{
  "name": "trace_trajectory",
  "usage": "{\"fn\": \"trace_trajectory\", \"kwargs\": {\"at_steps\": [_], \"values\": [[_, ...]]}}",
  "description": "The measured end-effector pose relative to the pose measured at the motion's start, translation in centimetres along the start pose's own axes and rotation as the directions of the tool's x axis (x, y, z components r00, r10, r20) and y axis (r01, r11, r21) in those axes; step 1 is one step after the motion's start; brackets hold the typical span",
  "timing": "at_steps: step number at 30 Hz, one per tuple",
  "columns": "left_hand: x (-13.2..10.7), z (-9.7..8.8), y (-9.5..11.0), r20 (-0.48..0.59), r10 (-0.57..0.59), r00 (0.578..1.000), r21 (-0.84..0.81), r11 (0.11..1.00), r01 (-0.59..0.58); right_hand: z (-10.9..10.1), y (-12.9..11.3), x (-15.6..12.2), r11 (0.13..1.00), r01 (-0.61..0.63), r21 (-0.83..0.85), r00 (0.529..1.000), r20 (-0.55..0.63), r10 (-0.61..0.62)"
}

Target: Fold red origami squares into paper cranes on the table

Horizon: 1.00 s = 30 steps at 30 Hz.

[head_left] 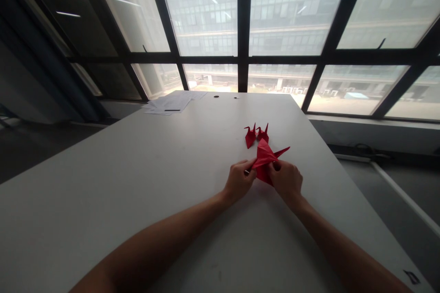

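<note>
With left fingers [249, 171], pinches near-left edge of red fold [264, 154]; left hand [238, 182] curled, back of hand up. With right fingers [276, 168], grips fold's right side; right hand [288, 181] clenched on it. Holds fold between both hands, low over table [137, 169]; touching surface or just off it, cannot tell. Shows one pointed flap jutting right and away past right hand. Sits mid-table, toward right edge.

Just beyond fold: two small red cranes [256, 135], side by side, upright on table, apart from hands. At far end of table: loose paper stack [170, 103] on left, two small dark spots [216, 96] just right of it. At near right corner: dark mark [411, 277]. Behind table: big dark-framed windows [206, 18], buildings outside. Bare forearms [165, 242] reaching in from bottom.
</note>
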<state>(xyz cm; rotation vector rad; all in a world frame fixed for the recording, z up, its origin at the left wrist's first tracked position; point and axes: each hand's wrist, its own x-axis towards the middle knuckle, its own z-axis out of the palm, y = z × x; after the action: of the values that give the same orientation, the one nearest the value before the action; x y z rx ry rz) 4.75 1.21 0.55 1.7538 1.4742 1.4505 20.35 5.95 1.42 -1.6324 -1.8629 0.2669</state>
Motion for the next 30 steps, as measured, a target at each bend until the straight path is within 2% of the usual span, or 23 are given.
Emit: {"fn": "trace_trajectory", "kwargs": {"at_steps": [2,4,7,9,13,18,21,23,26,28,30], "values": [[0.2,0.0,-0.1,-0.011,-0.029,1.000,-0.055,0.998,0.028,0.2,0.1,0.0,0.994,0.019,0.103,1.000,-0.007,-0.018],[0.6,-0.1,-0.5,-0.034,-0.118,0.992,-0.160,0.981,0.111,0.4,0.2,0.0,0.965,0.051,0.259,0.999,-0.014,-0.049],[1.3,-0.2,-1.4,-0.068,-0.315,0.947,-0.360,0.893,0.272,0.4,0.4,0.1,0.867,0.088,0.491,0.996,-0.044,-0.077],[1.6,-0.2,-2.0,-0.072,-0.410,0.909,-0.487,0.810,0.326,0.3,0.4,0.2,0.807,0.092,0.583,0.996,-0.065,-0.066],[2.0,-0.3,-2.5,-0.063,-0.505,0.861,-0.656,0.671,0.346,0.0,0.6,0.5,0.730,0.074,0.679,0.997,-0.061,-0.044],[2.4,-0.7,-2.4,-0.089,-0.578,0.811,-0.775,0.552,0.308,0.4,1.3,0.7,0.672,0.062,0.738,0.998,-0.050,-0.037],[2.5,-0.8,-2.3,-0.115,-0.595,0.796,-0.812,0.518,0.270,0.8,1.5,0.7,0.638,0.021,0.770,1.000,-0.031,0.005],[2.4,-0.9,-2.3,-0.122,-0.583,0.803,-0.819,0.516,0.250,1.1,1.6,0.6,0.609,-0.031,0.792,0.998,-0.004,0.056],[2.0,-0.7,-2.2,-0.111,-0.497,0.861,-0.768,0.593,0.243,1.3,1.4,0.7,0.521,-0.163,0.837,0.983,0.091,0.161],[1.7,-0.6,-2.1,-0.098,-0.417,0.904,-0.698,0.676,0.236,1.2,1.2,0.8,0.399,-0.253,0.881,0.963,0.192,0.188],[1.4,-0.4,-2.0,-0.093,-0.348,0.933,-0.621,0.753,0.219,1.0,1.0,1.0,0.256,-0.312,0.915,0.947,0.280,0.156]]}}
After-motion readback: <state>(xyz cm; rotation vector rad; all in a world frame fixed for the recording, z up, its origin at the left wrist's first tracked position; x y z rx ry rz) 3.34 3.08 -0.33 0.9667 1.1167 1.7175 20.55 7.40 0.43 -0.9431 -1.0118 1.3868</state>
